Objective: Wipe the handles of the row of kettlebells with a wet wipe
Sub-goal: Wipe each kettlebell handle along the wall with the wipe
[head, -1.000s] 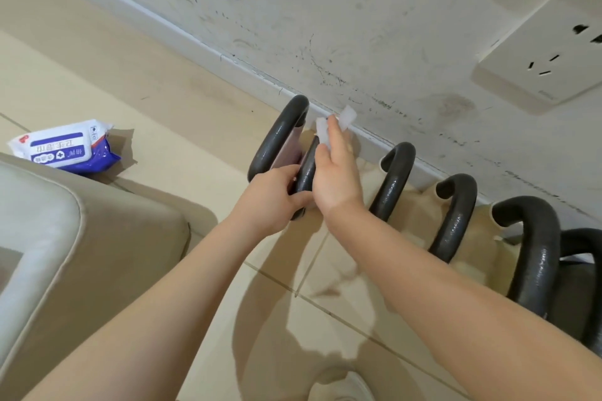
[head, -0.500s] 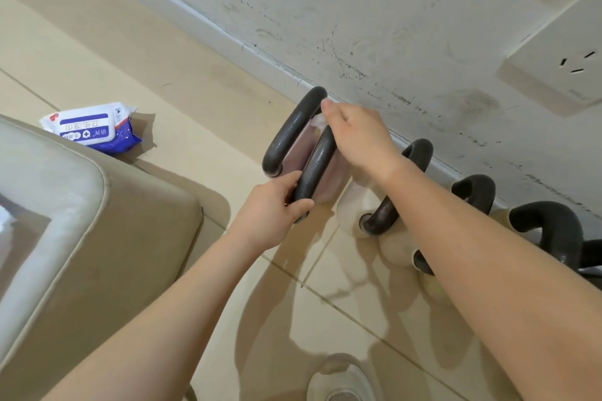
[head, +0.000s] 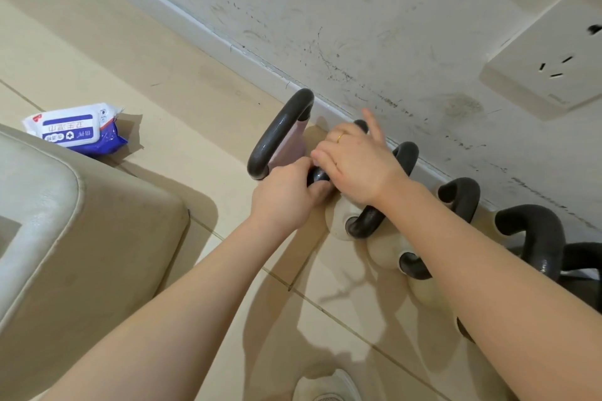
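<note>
Hands (head: 325,179) both wrap the second kettlebell handle (head: 317,176), seemingly hiding the wipe; wipes pack (head: 73,128) lies well left.

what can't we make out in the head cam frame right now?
- Wet wipe: not visible in the head view; the right hand covers where it would be.
- Second dark curved kettlebell handle: mostly hidden by the right hand and left hand.
- Black kettlebells at far right: cut off by the frame edge.
- Blue-and-white wipes packet: print too small to read, lower edge behind the beige cushion.
</note>
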Available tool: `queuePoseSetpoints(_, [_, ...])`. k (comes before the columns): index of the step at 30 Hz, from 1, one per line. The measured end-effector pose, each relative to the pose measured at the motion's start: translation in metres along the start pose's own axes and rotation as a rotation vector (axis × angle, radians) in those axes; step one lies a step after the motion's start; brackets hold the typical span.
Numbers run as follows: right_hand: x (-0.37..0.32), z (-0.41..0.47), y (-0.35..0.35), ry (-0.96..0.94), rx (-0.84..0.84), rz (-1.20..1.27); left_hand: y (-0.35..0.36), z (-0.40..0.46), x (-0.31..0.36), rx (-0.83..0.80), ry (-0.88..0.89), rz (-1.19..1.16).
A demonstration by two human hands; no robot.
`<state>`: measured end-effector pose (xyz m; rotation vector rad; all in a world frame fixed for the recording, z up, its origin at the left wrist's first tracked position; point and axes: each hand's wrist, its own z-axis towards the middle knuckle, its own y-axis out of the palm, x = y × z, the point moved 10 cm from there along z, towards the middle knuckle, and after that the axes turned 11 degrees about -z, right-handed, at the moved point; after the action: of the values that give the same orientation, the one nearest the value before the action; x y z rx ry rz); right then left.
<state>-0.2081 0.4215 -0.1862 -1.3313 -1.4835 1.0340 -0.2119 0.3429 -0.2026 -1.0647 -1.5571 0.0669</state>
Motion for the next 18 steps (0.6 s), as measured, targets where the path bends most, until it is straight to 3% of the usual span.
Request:
queuePoseSetpoints(3, [0.014, 0.001, -0.004, 0.142, 0.066, 0.005, -0.002, 0.005, 0.007, 0.023, -0.023, 0.035])
queuePoseSetpoints(7, [-0.003, 0.001, -0.001, 0.038, 0.025, 0.010, -0.004, 0.006, 0.004, 0.054, -0.066, 0.001])
queuePoseSetpoints(11, [0.009, -0.003, -0.007, 0.224, 0.019, 0.030, -0.003, 0.000, -0.017, -0.017, -0.189, -0.424])
queuePoseSetpoints(13, [-0.030, -0.002, -0.002, 0.081, 0.020, -0.120, -0.009, -0.008, -0.024, -0.041, -0.219, -0.530])
queuePoseSetpoints(18, [-0.098, -0.033, 0.042, -0.256, -0.035, -0.614, -0.034, -0.030, -0.027, -0.051, -0.060, -0.189])
